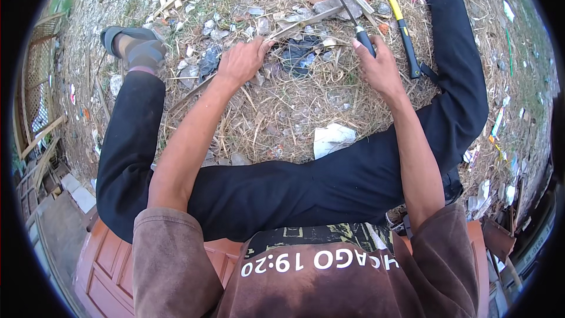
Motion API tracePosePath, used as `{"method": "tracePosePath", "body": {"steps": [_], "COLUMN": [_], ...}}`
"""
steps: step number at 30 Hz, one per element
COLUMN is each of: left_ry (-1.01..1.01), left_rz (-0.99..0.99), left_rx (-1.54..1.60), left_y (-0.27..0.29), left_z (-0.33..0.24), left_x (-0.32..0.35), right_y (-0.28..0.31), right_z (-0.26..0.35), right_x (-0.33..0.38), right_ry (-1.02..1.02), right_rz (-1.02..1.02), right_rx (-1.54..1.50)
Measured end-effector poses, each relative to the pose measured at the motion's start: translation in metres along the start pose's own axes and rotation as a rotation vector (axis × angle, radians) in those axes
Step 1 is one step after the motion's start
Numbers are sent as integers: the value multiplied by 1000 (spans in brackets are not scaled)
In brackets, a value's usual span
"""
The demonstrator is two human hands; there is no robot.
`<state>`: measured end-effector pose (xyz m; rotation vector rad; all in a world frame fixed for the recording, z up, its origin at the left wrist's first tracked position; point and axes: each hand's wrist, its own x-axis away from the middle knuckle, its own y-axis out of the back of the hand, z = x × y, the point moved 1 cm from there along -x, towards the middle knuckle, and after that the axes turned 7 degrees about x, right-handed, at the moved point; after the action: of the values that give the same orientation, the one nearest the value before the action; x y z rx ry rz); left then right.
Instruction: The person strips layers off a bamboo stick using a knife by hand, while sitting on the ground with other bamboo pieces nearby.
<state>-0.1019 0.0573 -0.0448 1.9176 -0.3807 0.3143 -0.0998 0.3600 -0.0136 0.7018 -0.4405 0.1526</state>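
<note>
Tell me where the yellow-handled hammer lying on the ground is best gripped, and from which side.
Probably the black grip end of the hammer, approached from above on the side of the right hand. The hammer lies flat on dry grass with its head pointing away from the person, so the grip is its near end, just beside that hand.

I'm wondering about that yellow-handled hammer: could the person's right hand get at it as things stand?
Probably yes: the hammer lies in the open beside the right hand, but that hand already grips a black-handled tool.
</note>
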Motion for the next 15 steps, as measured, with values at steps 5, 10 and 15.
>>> {"method": "tracePosePath", "body": {"steps": [5, 10, 15], "left_ry": [-154, -142, 56], "left_rz": [-143, -3, 65], "left_rx": [-79, -123, 2], "left_y": [10, 8, 17], "left_z": [10, 11, 10], "left_x": [4, 1, -9], "right_y": [0, 12, 15], "right_z": [4, 26, 11], "right_x": [-1, 7, 7], "right_ry": [-83, -22, 240], "right_rz": [179, 284, -141], "right_rx": [-441, -691, -82]}}
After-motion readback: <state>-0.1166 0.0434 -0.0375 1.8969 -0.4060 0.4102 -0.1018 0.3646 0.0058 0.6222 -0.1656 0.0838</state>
